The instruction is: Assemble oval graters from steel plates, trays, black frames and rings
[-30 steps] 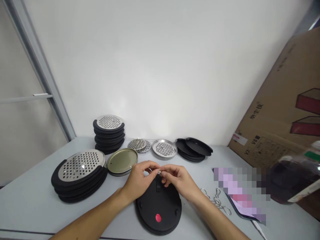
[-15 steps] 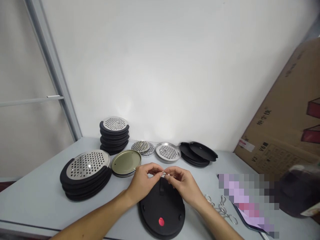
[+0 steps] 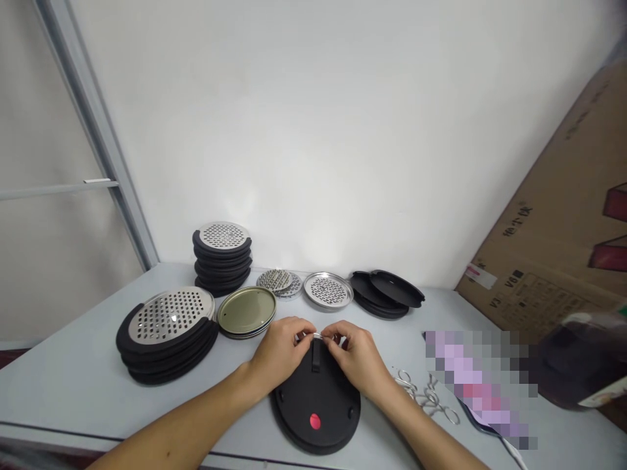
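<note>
Both sets of fingertips pinch a small silvery wire clip (image 3: 318, 335) at the far edge of a black round plate (image 3: 321, 391). My left hand (image 3: 281, 349) grips the clip's left end; the right end is between the fingers of my right hand (image 3: 360, 358). Most of the clip is hidden by the fingers. A raised black tab (image 3: 316, 356) lies just below it on the plate, and a round red sticker (image 3: 315, 422) marks the plate's near side. Beside my right forearm lies a tangle of bent wire clips (image 3: 428, 398).
To the left stand two stacks of black-rimmed grater plates (image 3: 171, 316) (image 3: 223, 261) and several olive-gold metal lids (image 3: 247, 312). Perforated metal discs (image 3: 328, 291) and black dishes (image 3: 386, 297) line the wall. A pixelated item (image 3: 475, 385), a dark container (image 3: 575, 362) and a cardboard box (image 3: 553, 228) are at right.
The wire clip has come down against the far edge of the black plate, by its tab. My hands stay pinched on it, and the view has shifted slightly.
</note>
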`<act>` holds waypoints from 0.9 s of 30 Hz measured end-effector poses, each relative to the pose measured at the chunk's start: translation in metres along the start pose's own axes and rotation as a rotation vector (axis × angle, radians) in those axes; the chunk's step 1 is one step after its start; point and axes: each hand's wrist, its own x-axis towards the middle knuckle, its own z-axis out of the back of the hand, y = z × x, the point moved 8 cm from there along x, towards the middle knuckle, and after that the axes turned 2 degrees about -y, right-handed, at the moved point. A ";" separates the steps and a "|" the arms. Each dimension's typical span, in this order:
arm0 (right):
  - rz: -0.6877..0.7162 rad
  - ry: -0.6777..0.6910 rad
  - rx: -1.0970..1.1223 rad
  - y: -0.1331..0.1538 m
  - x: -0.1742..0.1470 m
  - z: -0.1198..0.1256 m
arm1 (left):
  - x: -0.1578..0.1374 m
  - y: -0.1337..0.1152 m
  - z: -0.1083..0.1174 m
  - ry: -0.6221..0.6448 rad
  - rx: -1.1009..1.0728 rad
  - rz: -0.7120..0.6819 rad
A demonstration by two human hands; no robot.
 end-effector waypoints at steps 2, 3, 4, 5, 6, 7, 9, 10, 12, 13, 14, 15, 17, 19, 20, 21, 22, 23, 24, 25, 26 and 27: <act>0.019 0.005 -0.028 -0.001 0.000 -0.002 | -0.001 0.000 -0.002 0.012 0.035 -0.009; 0.028 0.006 -0.040 -0.001 -0.001 -0.003 | -0.002 0.001 -0.003 0.018 0.048 -0.013; 0.035 0.006 -0.051 -0.001 -0.001 -0.003 | -0.002 0.001 -0.004 0.023 0.058 -0.016; 0.041 0.005 -0.063 -0.001 -0.001 -0.004 | -0.002 0.001 -0.005 0.027 0.068 -0.020; 0.046 0.005 -0.074 -0.001 0.000 -0.004 | -0.003 0.002 -0.006 0.028 0.076 -0.023; 0.053 0.005 -0.084 -0.001 0.000 -0.005 | -0.003 0.002 -0.006 0.030 0.085 -0.026; 0.071 0.009 -0.096 0.001 -0.001 -0.006 | -0.004 0.003 -0.008 0.030 0.100 -0.032; 0.081 0.009 -0.099 0.002 -0.001 -0.006 | -0.004 0.003 -0.008 0.030 0.105 -0.035; 0.098 0.010 -0.109 0.003 -0.002 -0.008 | -0.004 0.004 -0.009 0.030 0.113 -0.038; 0.105 0.009 -0.118 0.004 -0.003 -0.009 | -0.004 0.004 -0.009 0.030 0.116 -0.039; 0.111 0.005 -0.130 0.004 -0.004 -0.009 | -0.005 0.004 -0.009 0.032 0.121 -0.040; 0.116 -0.002 -0.143 0.005 -0.005 -0.010 | -0.005 0.005 -0.010 0.034 0.126 -0.042; 0.120 -0.022 -0.170 0.005 -0.006 -0.011 | -0.005 0.005 -0.010 0.036 0.137 -0.044; 0.120 -0.041 -0.195 0.004 -0.008 -0.012 | -0.006 0.005 -0.011 0.040 0.150 -0.047; 0.121 -0.046 -0.206 0.005 -0.008 -0.012 | -0.006 0.004 -0.012 0.044 0.161 -0.050; 0.122 -0.048 -0.217 0.005 -0.009 -0.013 | -0.007 0.004 -0.012 0.048 0.174 -0.053; 0.123 -0.049 -0.227 0.005 -0.009 -0.013 | -0.007 0.003 -0.013 0.054 0.189 -0.057; 0.125 -0.048 -0.236 0.005 -0.010 -0.014 | -0.008 0.002 -0.014 0.061 0.204 -0.061; 0.126 -0.046 -0.244 0.006 -0.010 -0.014 | -0.008 0.002 -0.014 0.067 0.220 -0.064; 0.127 -0.043 -0.249 0.006 -0.010 -0.014 | -0.009 0.001 -0.015 0.073 0.233 -0.067; 0.128 -0.039 -0.252 0.006 -0.010 -0.015 | -0.009 0.000 -0.015 0.078 0.242 -0.070; 0.129 -0.036 -0.253 0.006 -0.010 -0.015 | -0.009 0.000 -0.016 0.081 0.248 -0.070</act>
